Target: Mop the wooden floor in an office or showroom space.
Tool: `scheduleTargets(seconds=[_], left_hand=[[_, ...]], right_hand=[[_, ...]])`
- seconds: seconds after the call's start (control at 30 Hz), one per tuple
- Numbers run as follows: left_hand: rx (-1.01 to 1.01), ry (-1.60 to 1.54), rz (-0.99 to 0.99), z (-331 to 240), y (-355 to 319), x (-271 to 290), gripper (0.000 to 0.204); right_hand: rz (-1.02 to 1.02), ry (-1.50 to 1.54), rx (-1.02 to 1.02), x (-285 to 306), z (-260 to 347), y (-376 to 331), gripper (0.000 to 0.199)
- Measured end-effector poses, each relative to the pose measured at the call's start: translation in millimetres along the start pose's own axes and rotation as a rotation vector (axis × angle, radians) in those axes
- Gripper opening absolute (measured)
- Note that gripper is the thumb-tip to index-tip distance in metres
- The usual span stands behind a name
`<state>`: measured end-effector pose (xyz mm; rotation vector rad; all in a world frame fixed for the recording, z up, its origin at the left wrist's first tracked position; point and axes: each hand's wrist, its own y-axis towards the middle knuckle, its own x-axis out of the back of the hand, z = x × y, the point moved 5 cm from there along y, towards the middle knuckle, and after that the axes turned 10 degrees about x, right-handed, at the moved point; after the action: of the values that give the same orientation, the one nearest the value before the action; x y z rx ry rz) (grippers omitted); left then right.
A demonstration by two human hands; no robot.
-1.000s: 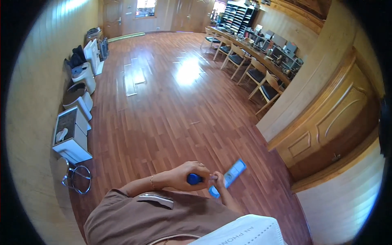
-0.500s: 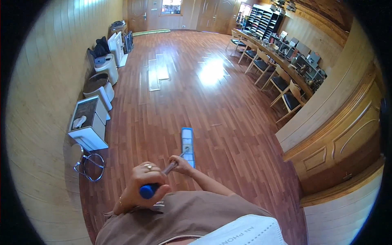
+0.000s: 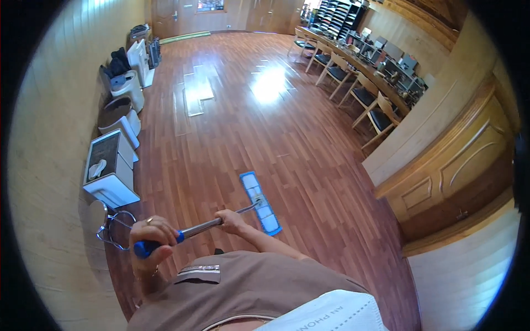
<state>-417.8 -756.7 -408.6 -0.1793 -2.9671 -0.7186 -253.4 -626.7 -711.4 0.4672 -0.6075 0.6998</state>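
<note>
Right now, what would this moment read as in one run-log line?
left hand: around blue grip | right hand: around metal pole | mop head: on brown floor

mop head (image 3: 266, 214): white, blue | handle grip (image 3: 142, 250): blue | floor (image 3: 199, 160): reddish-brown, plank-patterned | shirt (image 3: 248, 284): brown

A metal-legged stool (image 3: 99, 214) stood at eight o'clock, a white cabinet (image 3: 115, 191) sat at nine, yellowish strips (image 3: 185, 37) lay at eleven, a dark rack (image 3: 335, 20) rose at one, wooden chairs (image 3: 364, 96) lined a long bench (image 3: 365, 70) toward two, a panelled door (image 3: 466, 151) stood at three
</note>
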Motion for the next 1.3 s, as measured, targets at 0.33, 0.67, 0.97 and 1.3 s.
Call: scheduleTargets(seconds=[0.33,0.67,0.97,1.3], left_hand=[[-0.033,-0.177,0.753,74.1,47.0,-129.9,0.013],[-0.177,-0.436,1.309,89.9,31.7,-316.5,0.009],[-0.144,-0.524,1.834,92.9,1.2,-465.9,0.018],[-0.223,-0.464,1.707,83.7,39.2,-547.3,0.015]], right_hand=[[-0.533,-0.216,-0.407,75.6,-91.3,-194.3,0.019],[-1.002,-0.519,-0.709,66.5,-55.2,-459.9,0.018],[-1.714,-0.623,-1.073,-25.0,-88.4,-642.8,0.017],[-1.852,-0.150,-0.652,90.8,-132.5,-689.7,0.009]])
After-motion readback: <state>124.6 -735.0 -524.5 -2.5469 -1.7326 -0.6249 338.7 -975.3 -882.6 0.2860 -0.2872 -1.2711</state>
